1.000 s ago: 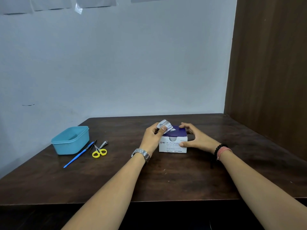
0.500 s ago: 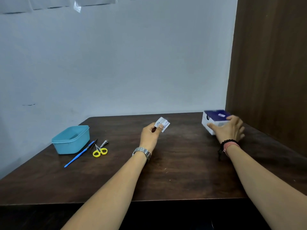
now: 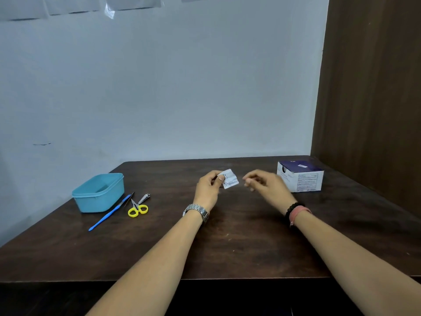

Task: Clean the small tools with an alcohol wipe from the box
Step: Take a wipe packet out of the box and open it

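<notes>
We pinch sachet (image 3: 230, 179) in left hand (image 3: 208, 189), thumb on top. Right hand (image 3: 266, 184) half-curled, empty, just beside free edge. Grip that corner, tear away from left fingers (image 3: 220, 178).

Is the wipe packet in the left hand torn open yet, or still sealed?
Apparently sealed: the wipe packet, pinched by the left hand, shows no tear or wipe; small and blurry, so not certain.

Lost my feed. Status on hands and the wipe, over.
Left hand pinches wipe packet, unopened. Right hand empty, fingers loosely curled beside packet. Swab box at far right. Tools lie untouched by blue tub. Nothing in the way.
</notes>
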### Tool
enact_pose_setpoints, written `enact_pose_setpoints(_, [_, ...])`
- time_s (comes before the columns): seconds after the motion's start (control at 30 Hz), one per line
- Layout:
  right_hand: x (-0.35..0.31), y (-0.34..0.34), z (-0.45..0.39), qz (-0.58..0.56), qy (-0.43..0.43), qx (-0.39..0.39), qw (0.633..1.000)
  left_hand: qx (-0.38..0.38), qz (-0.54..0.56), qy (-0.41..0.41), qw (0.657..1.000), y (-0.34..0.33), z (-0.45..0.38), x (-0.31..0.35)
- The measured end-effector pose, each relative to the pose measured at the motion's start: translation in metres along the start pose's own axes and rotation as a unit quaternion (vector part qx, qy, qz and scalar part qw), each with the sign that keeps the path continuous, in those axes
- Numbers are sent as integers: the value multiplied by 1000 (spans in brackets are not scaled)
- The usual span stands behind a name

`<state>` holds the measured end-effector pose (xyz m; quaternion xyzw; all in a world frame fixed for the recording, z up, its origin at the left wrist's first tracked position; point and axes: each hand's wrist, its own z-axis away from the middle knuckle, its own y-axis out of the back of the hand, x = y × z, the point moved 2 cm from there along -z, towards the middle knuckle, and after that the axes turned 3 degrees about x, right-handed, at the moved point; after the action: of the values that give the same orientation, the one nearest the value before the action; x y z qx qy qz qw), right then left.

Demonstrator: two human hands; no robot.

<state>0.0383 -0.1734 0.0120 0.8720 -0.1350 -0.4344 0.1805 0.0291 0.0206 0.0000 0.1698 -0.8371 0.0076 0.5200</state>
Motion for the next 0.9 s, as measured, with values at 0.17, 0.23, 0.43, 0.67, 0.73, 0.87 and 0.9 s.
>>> enact_pose_setpoints(0.17, [-10,-18,3,-60,1,-30,998,-19,-22,-17,999,-1,0,-2])
enact_pose_setpoints(0.23, [-8,-16,3,-88,-14,-37,995,-22,-31,-25,999,-1,0,-1])
enact_pose_setpoints(0.43, [-5,-20,1,-167,-51,-82,981,-37,-17,-27,999,-2,3,2])
enact_pose_setpoints(0.67, [-5,-22,2,-195,-58,-106,973,-59,-9,-24,998,-4,4,2])
enact_pose_setpoints(0.73, [-4,-22,2,-220,-69,-109,967,-55,5,-14,998,-4,4,1])
enact_pose_setpoints(0.87, [0,-21,1,-275,-104,-119,948,-50,31,13,998,-4,4,0])
enact_pose_setpoints(0.9, [1,-21,1,-280,-108,-121,946,-52,34,17,998,-5,4,0])
